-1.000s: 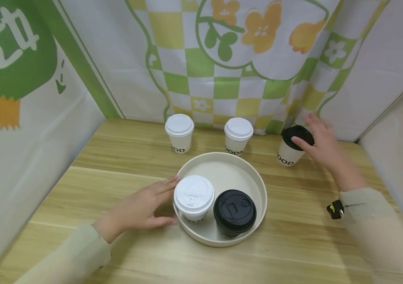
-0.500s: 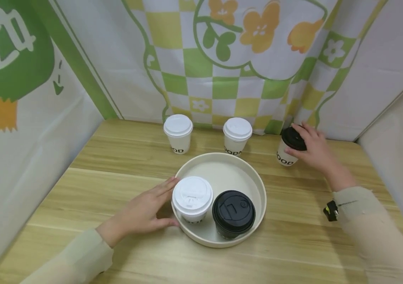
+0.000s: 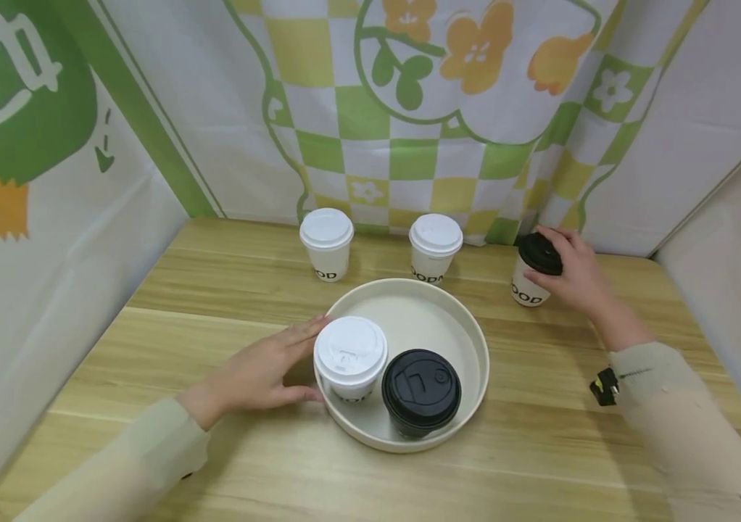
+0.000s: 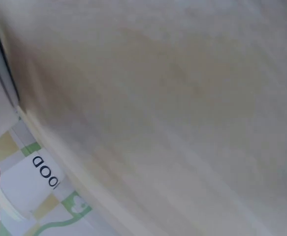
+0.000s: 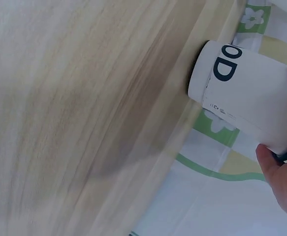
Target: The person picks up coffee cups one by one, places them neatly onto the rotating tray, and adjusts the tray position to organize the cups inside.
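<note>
In the head view my right hand (image 3: 576,275) grips a white paper coffee cup (image 3: 528,291) by its black lid (image 3: 539,254), thumb on the near side and fingers over the far side. The right wrist view shows the same paper cup (image 5: 254,93) upright, with the thumb at its lid edge. My left hand (image 3: 259,373) rests at the left rim of a round cream tray (image 3: 403,442), fingers straight, thumb apart. Inside the tray stand a white-lidded paper cup (image 3: 351,351) and a black-lidded black cup (image 3: 421,391).
Two more white-lidded paper cups, a left one (image 3: 327,243) and a middle one (image 3: 434,246), stand behind the tray on the wooden table (image 3: 214,283). Along the table's back edge hangs a checked, flowered curtain (image 3: 410,159). A pale wall panel (image 3: 736,210) borders the right side.
My right hand has come left and down onto the black lid, its fingers closing around it. The left hand stays at the tray, where both cups have shifted slightly left.
</note>
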Tool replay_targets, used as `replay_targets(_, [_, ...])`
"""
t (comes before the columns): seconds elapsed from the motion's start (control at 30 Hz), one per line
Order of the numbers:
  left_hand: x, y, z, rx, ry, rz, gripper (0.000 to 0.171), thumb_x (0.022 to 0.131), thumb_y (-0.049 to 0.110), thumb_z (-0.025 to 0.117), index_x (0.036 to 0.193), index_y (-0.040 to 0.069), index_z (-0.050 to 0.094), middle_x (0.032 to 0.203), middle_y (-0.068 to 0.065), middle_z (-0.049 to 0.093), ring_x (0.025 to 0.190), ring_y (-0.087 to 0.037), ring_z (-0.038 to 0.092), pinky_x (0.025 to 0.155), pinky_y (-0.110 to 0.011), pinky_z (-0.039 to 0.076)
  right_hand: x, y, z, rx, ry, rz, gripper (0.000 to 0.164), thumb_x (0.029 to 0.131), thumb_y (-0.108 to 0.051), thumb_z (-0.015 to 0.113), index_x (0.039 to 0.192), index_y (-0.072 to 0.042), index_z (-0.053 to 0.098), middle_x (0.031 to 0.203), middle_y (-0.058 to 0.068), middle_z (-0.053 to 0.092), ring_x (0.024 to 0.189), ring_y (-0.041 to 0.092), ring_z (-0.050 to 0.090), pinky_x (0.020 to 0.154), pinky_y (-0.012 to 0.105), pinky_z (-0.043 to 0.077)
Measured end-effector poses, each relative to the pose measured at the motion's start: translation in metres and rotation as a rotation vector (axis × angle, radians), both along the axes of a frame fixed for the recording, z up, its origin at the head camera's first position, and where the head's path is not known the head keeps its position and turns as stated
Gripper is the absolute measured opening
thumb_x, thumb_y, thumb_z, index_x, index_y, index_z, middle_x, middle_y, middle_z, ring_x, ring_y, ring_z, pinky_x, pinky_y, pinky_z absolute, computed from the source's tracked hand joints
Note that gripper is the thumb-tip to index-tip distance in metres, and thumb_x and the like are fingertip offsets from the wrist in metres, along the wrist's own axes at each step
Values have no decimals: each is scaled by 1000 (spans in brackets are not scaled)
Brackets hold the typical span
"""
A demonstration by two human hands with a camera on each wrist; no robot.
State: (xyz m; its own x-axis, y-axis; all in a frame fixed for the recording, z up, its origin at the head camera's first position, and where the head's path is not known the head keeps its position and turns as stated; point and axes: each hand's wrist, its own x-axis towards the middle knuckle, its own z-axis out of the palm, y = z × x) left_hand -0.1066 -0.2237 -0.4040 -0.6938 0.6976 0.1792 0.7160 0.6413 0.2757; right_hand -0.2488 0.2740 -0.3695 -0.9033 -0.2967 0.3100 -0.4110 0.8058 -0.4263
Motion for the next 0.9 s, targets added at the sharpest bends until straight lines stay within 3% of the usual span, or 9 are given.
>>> replay_targets(0.17, [11, -1, 8, -2, 72, 5, 87, 89, 57, 66, 150, 1, 40, 157, -21, 38, 143, -36, 41, 115, -50, 41, 8, 0, 6, -59, 57, 10, 80, 81, -11, 81, 149, -5, 40, 139, 36, 38, 124, 55, 39, 100, 70, 35])
replay_targets(0.27, [22, 0, 9, 11, 110, 41, 86, 87, 57, 67, 148, 0, 44, 154, -21, 42, 140, -35, 46, 111, -49, 45, 15, -2, 14, -68, 73, 11, 81, 80, -11, 82, 149, -7, 41, 140, 36, 37, 125, 55, 38, 99, 71, 35])
replay_targets(0.47, [37, 9, 2, 12, 88, 141, 90, 85, 64, 65, 147, 1, 46, 154, -20, 42, 139, -34, 47, 108, -48, 47, 30, -8, 29, -76, 100, 16, 82, 77, -9, 84, 148, -12, 44, 145, 33, 35, 128, 55, 37, 100, 73, 35])
replay_targets(0.7, [34, 16, -3, 47, 66, 159, 86, 84, 60, 69, 144, 2, 50, 152, -22, 43, 138, -38, 48, 107, -50, 47, 54, -14, 45, -115, 255, 113, 87, 68, -2, 87, 145, -12, 49, 139, 31, 41, 125, 48, 42, 96, 67, 38])
replay_targets(0.9, [20, 10, -6, 78, 76, 113, 79, 79, 50, 78, 140, 4, 55, 149, -22, 47, 134, -38, 51, 107, -48, 48, 78, -19, 62, -123, 268, 153, 85, 71, -12, 89, 146, -16, 50, 143, 24, 43, 127, 41, 42, 96, 60, 39])
